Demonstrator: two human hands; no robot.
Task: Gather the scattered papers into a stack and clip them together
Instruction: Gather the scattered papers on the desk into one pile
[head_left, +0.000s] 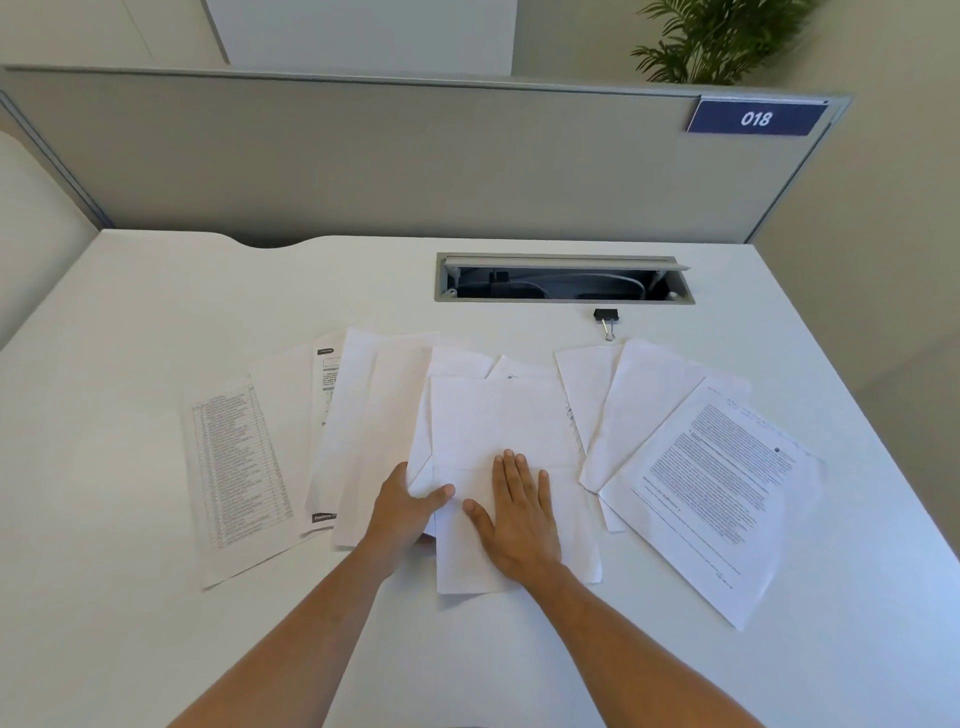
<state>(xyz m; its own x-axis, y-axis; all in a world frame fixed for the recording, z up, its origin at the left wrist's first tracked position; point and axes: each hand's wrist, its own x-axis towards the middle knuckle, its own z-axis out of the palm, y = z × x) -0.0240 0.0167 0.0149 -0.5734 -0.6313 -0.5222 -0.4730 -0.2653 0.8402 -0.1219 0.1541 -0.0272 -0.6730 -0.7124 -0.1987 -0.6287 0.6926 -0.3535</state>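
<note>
Several white papers lie fanned across the white desk (156, 291). A blank middle sheet (498, 421) sits on top of others. My right hand (519, 519) presses flat on it, fingers together. My left hand (408, 512) grips the left edge of the sheets under it, thumb on top. A printed table sheet (236, 467) lies at the far left, a text page (717, 488) at the right. A black binder clip (606, 319) rests beyond the papers, apart from both hands.
An open cable hatch (563, 280) is set into the desk behind the clip. A grey partition (363, 156) with a blue "018" tag (756, 118) closes the far edge. A plant (722, 36) stands behind it.
</note>
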